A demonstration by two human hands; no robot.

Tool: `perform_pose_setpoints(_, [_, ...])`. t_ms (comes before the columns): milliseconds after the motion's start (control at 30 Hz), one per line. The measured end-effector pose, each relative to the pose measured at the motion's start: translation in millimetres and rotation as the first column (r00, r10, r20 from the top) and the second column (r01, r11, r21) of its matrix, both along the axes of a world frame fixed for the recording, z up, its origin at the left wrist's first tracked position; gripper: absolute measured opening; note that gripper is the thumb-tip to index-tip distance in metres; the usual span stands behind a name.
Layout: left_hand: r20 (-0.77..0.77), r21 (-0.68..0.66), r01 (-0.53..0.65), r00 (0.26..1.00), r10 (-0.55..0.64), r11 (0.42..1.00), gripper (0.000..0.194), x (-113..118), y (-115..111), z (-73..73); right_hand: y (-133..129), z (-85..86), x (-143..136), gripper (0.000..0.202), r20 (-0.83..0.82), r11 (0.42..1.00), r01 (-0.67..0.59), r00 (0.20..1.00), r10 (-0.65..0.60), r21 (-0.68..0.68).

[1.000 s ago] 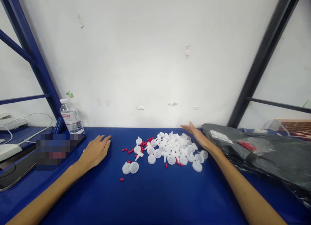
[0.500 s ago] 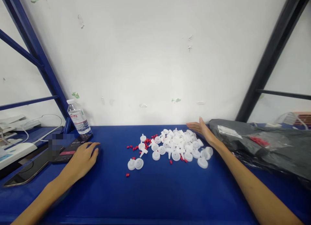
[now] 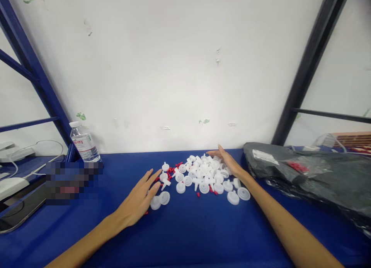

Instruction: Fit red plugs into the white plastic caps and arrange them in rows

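- Many white spouted caps [image 3: 204, 170] lie in a loose pile on the blue tabletop [image 3: 185, 237].
- Small red pieces [image 3: 170, 170] are scattered along the pile's left side, a few at its front edge.
- Left hand [image 3: 135, 202]: left of the pile, fingers loosely spread, just beside two outlying caps [image 3: 164, 198]; whether it touches them, I cannot tell.
- Right hand [image 3: 231, 163]: at the pile's right rear edge, fingers extended, thumb apart.
- Water bottle [image 3: 85, 143] stands well left of the pile; grey plastic bag [image 3: 321, 187] lies right of it.
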State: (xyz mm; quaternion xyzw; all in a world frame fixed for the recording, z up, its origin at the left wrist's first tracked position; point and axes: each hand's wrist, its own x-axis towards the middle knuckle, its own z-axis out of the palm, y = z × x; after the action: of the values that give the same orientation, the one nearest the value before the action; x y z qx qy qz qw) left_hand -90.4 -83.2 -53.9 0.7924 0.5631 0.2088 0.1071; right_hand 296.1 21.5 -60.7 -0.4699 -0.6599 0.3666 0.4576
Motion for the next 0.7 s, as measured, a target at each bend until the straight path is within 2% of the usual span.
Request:
perform_pose_setpoints(167, [0.051,0.028,0.067,0.996,-0.069,0.997,0.064,42.2,4.1,-6.3,2.1,-0.9,2.3,0.070,-0.066,1.000,-0.002,0.998,0.003,0.015])
perform_pose_setpoints(367, [0.119,0.058,0.117,0.985,-0.123,0.991,0.060,84.5,15.2,-1.5,2.9,0.0,2.3,0.069,-0.083,1.000,0.014,0.996,-0.013,0.013])
perform_pose_setpoints(533, [0.190,0.118,0.176,0.962,-0.197,0.977,0.055,92.5,16.5,1.9,4.8,-1.0,3.4,0.070,-0.088,1.000,0.022,0.996,-0.020,0.018])
perform_pose_setpoints(633, [0.296,0.180,0.186,0.926,-0.234,0.966,0.052,87.6,17.6,7.7,4.0,0.2,4.7,0.071,-0.114,0.999,0.040,0.993,-0.037,0.020])
perform_pose_setpoints(700, [0.390,0.214,0.153,0.892,-0.228,0.965,0.051,81.8,22.7,13.9,2.8,2.1,6.2,0.071,-0.119,0.998,0.058,0.991,-0.055,0.025])
